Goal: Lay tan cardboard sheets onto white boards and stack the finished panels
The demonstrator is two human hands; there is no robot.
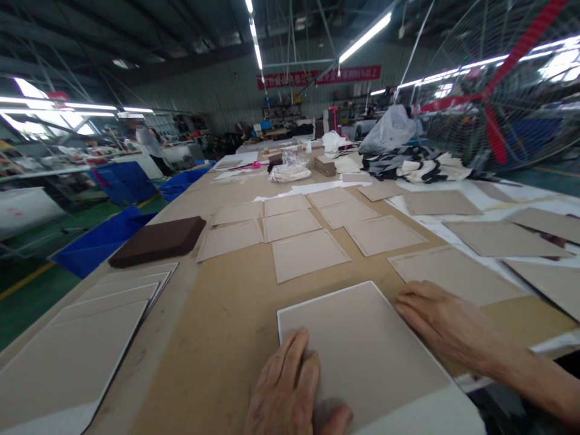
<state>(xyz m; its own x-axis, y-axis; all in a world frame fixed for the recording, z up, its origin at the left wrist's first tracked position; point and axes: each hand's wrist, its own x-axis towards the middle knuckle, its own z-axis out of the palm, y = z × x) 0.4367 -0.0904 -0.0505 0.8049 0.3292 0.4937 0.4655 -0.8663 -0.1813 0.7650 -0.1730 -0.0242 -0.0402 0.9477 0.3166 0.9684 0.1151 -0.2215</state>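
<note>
A grey-beige cardboard square (pixel 357 344) with a white border lies on the brown worktable (pixel 212 338) right in front of me. My left hand (pixel 290 393) rests flat on its near left part, fingers stretched out. My right hand (pixel 446 323) lies flat at the square's right edge, fingers extended and pressing on the table beside it. Neither hand grips anything.
Several more cardboard squares (pixel 308 254) are laid out in rows across the table. A stack of boards (pixel 81 338) sits at the near left, a dark brown block (pixel 158 240) behind it. Fabric pile (pixel 417 166) and a large fan (pixel 498 84) at right. A person (pixel 147 145) stands far left.
</note>
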